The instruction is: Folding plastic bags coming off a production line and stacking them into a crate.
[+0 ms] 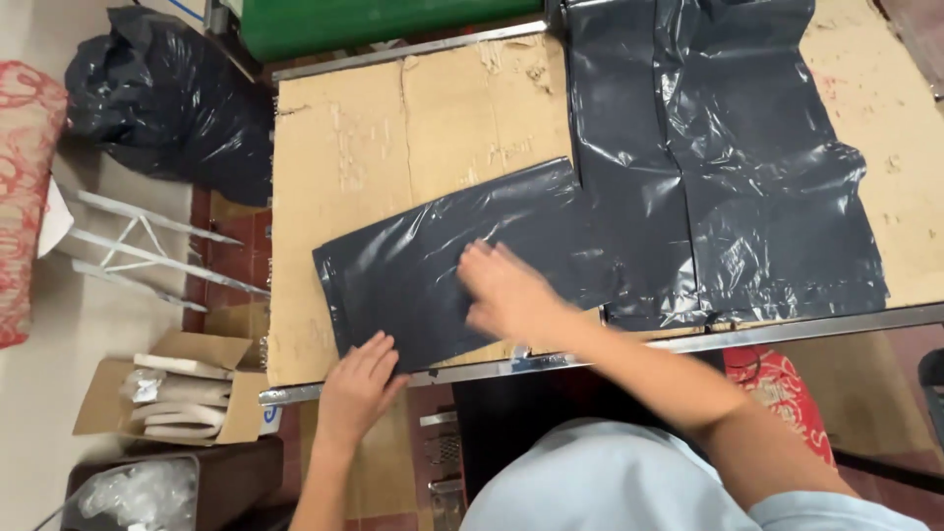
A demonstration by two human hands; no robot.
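At the far left of the frame we see a red-patterned cushion (22, 197), and above and right of it a full black plastic sack (162, 98) lying on the floor. In the lower left corner sits an open brown cardboard box (103, 403) holding pale folded items.

Moving right, we come to the worktable topped with worn brown cardboard (393, 138), edged along its near side by a metal rail (787, 329). Our left hand (356, 385) lies flat, fingers together and extended, at the near left corner of a flat dark grey plastic mailer bag (442, 261), pressing on its edge just above the rail. It grips nothing.

That bag lies in the middle of the frame, its long axis running from lower left up to the right, tilted against the table edge. Our right hand (506, 293) rests open, palm down, on the bag's right-centre, blurred, so we cannot tell whether the fingertips pinch the film. The right hand sits further onto the bag; the left only touches its corner.

Further right, a larger sheet of the same dark plastic (747, 167) spreads across the upper right, overlapping the bag's right end.
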